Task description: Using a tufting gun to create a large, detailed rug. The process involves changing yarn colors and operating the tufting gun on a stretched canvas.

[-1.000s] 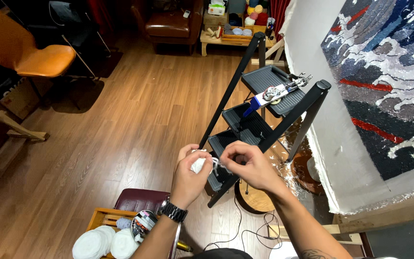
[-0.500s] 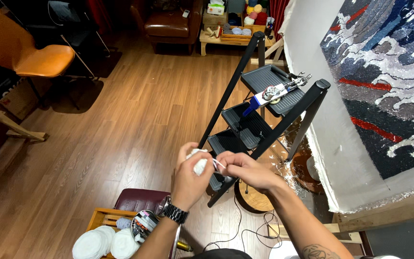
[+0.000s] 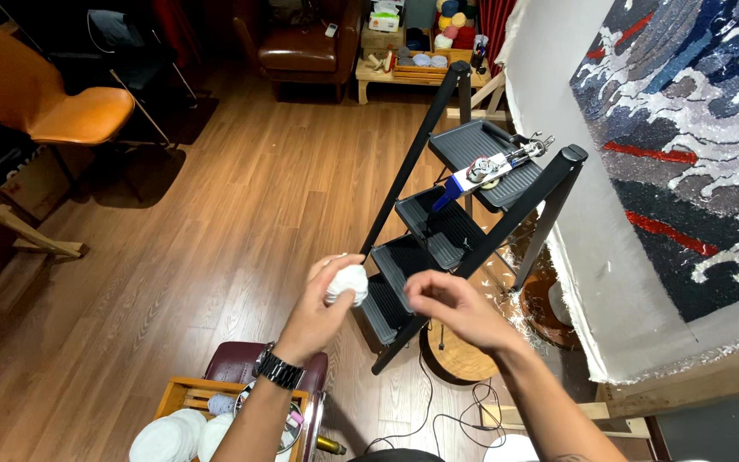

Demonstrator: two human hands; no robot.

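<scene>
Left hand [image 3: 322, 308], black watch [image 3: 277, 370] at the wrist, raised at chest height and closed around a small ball of white yarn [image 3: 348, 284], fingers wrapped over its near side. Right hand [image 3: 453, 306] just beside it, fingers drawn narrow and pinched together, seemingly on a strand led off the ball, though too fine to make out. Best handled, by the look of it, with light tension on that strand and the ball turned gently in the palm, not squeezed flat. Directly beyond both hands, a black folding stepladder with grey treads [image 3: 438, 231], a blue-handled tufting tool [image 3: 487, 169] lying on its top step. At right, a stretched canvas bearing a wave-patterned tufted rug in grey, white and red [image 3: 686, 145]. Below left, a wooden tray [image 3: 183, 395] holding more white yarn balls [image 3: 164, 438]. Farther off on the wood floor [image 3: 241, 214], an orange chair [image 3: 53, 98].
</scene>
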